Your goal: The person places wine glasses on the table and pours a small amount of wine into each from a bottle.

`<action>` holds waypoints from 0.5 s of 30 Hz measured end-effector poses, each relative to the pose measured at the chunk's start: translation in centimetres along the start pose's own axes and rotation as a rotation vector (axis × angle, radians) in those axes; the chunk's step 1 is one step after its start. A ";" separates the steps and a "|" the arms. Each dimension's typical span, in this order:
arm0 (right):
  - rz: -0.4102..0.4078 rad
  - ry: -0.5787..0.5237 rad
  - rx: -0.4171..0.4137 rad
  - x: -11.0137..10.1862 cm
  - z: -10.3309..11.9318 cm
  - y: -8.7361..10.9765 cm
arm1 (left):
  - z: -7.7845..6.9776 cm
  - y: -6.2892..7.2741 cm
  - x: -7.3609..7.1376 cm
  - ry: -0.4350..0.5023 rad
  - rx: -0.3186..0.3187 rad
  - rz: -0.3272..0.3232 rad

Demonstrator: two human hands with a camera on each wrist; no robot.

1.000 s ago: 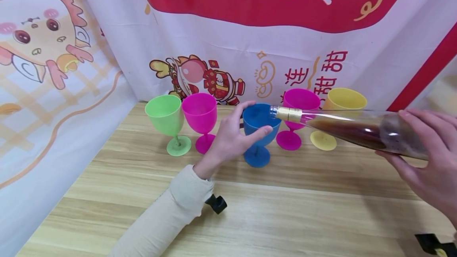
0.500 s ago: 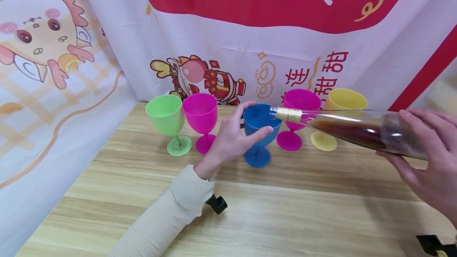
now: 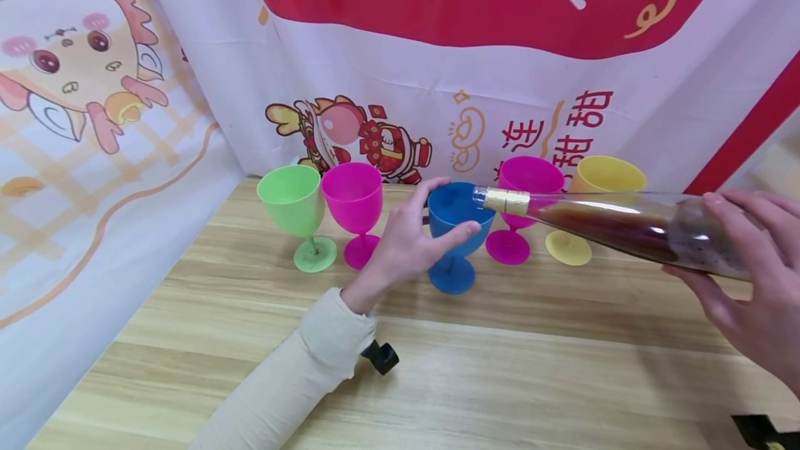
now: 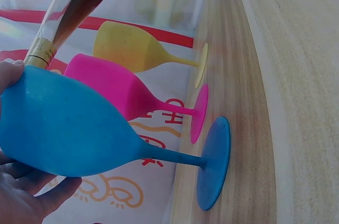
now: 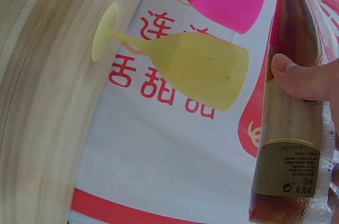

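Note:
In the head view a blue goblet (image 3: 462, 242) stands upright on the wooden table, and my left hand (image 3: 409, 235) holds its bowl between thumb and fingers. My right hand (image 3: 753, 287) grips a clear glass wine bottle (image 3: 615, 224) with a gold neck band. The bottle lies almost level, its mouth over the right side of the blue rim. Dark reddish-brown liquid fills the bottle's lower side; I cannot tell whether any runs out. A label (image 5: 288, 166) shows in the right wrist view, with the thumb above it. What the blue goblet contains is not visible.
A green goblet (image 3: 294, 196) and a magenta goblet (image 3: 354, 193) stand left of my left hand. Behind the bottle are another magenta goblet (image 3: 509, 245) and a yellow goblet (image 3: 569, 247). A printed cloth (image 3: 387, 68) hangs along the table's back edge.

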State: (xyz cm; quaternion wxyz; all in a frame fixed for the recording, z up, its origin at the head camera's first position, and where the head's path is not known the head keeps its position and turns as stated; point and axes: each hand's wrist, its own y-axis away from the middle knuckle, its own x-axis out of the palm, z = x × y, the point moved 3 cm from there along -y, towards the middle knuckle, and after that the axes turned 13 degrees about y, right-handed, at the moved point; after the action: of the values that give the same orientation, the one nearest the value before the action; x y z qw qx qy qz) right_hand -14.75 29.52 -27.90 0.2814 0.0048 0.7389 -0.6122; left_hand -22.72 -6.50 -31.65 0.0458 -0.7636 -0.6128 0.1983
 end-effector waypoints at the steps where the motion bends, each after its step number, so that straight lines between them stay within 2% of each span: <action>1: -0.007 -0.003 0.003 0.0 0.0 0.0 | 0.0 0.0 0.0 0.001 -0.001 0.000; 11: 0.011 0.022 -0.005 -0.2 0.0 0.0 | 0.0 0.0 0.1 -0.009 -0.006 -0.009; 15: 0.061 0.062 -0.008 -0.3 -0.1 0.2 | 0.0 0.0 0.1 -0.014 -0.010 -0.012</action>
State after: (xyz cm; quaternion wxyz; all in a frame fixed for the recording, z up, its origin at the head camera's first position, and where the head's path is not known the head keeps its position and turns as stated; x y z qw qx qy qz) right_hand -14.45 29.79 -27.98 0.2769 0.0451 0.7492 -0.6000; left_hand -22.68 -6.38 -31.67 0.0387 -0.7588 -0.6185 0.2004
